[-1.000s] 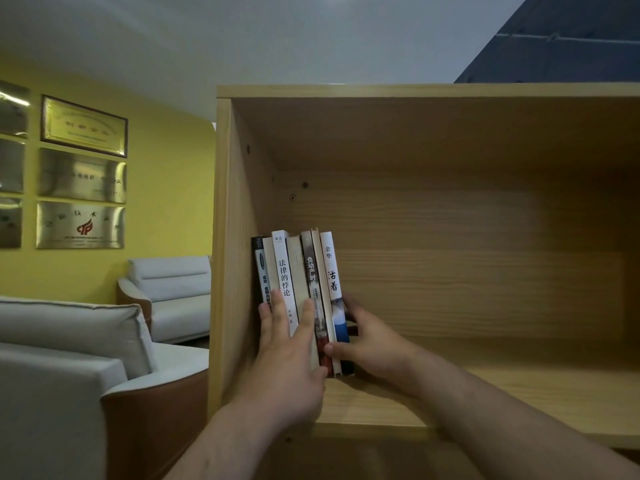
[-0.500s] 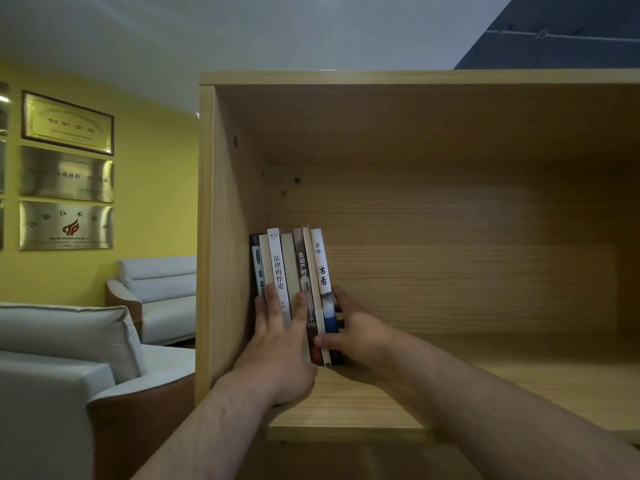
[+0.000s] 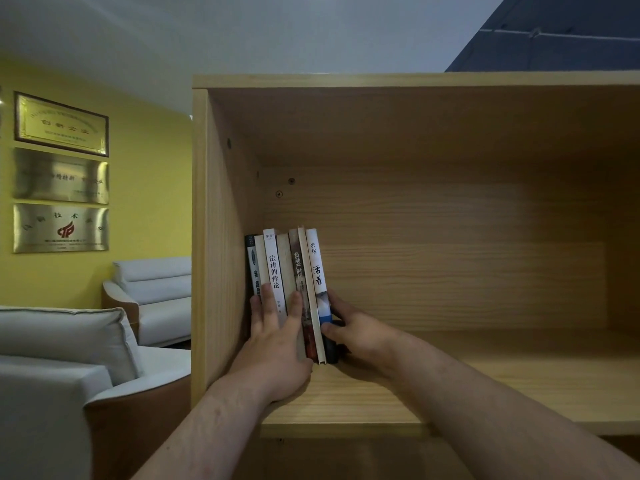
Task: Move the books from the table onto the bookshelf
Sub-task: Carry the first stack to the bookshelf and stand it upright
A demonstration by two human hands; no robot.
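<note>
Both hands press the books [image 3: 287, 271] upright against the bookshelf [image 3: 221, 237] left wall: left hand [image 3: 277, 344] flat on spines, right hand [image 3: 349, 332] bracing; releasing gently probably comes next.

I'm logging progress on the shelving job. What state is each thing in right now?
books: upright in a row, spines out, at the shelf's left end
bookshelf: open-fronted, bare to the right of the books
left hand: open, flat against the spines
right hand: pressed against the right end of the row, thumb in front
</note>
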